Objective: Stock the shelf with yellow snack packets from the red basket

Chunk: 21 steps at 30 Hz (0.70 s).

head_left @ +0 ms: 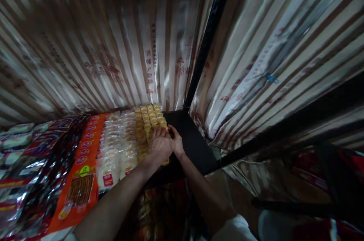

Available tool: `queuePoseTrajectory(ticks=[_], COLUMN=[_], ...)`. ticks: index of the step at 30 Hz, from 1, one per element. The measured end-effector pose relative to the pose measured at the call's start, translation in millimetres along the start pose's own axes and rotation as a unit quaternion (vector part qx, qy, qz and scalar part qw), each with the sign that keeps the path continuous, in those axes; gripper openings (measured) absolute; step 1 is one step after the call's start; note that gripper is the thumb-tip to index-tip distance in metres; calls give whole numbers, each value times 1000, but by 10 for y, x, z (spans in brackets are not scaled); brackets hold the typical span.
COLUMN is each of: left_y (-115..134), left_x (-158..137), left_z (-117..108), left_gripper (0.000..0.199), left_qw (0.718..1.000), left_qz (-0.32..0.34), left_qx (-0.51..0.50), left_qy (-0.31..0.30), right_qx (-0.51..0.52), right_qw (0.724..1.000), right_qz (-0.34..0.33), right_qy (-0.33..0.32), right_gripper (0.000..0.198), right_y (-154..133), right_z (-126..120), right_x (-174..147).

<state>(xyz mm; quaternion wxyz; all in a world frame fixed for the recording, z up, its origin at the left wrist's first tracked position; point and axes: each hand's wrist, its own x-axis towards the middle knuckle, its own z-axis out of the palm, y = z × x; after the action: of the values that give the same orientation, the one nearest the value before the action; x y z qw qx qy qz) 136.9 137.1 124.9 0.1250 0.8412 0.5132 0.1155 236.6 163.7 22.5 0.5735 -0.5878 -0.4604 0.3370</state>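
Rows of small yellow wrapped packets (pixel 152 114) stand at the right end of the goods on a black shelf (pixel 195 146). My left hand (pixel 161 143) rests over the near part of these rows, its fingers bent down onto the yellow packets. Right beside it, my right hand (pixel 176 143) curls its fingers and thumb at the packets' right edge. The two hands touch or nearly touch. What lies under the palms is hidden.
Left of the yellow rows are clear-wrapped white packets (pixel 112 148), an orange snack bag (pixel 89 142) and dark shiny packs (pixel 54 150). A black metal post (pixel 203 59) rises at the shelf's back corner. Striped plastic sheeting (pixel 127 36) hangs behind.
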Motion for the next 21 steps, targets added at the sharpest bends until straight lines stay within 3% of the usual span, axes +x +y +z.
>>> queuePoseTrajectory(ticks=[6,10,16,21], left_y=[-35,-76,-113,-93], left_x=[37,74,117,118], left_z=[23,47,47,14], left_gripper=[38,39,37,36], left_qw=[1000,1000,999,998], left_qz=[4,17,26,27], left_qx=[16,25,42,38], left_qy=[-3,-2,8,31], right_qx=[-37,-23,-82,-94], right_qw=[998,999,996,991], right_qz=[-42,-39,-42,-91], right_qy=[5,-11,8,16], right_gripper=[42,42,41,41], right_y=[-22,-37,-22,21], right_z=[25,37,49,48], right_x=[-14,-10,-25,-15])
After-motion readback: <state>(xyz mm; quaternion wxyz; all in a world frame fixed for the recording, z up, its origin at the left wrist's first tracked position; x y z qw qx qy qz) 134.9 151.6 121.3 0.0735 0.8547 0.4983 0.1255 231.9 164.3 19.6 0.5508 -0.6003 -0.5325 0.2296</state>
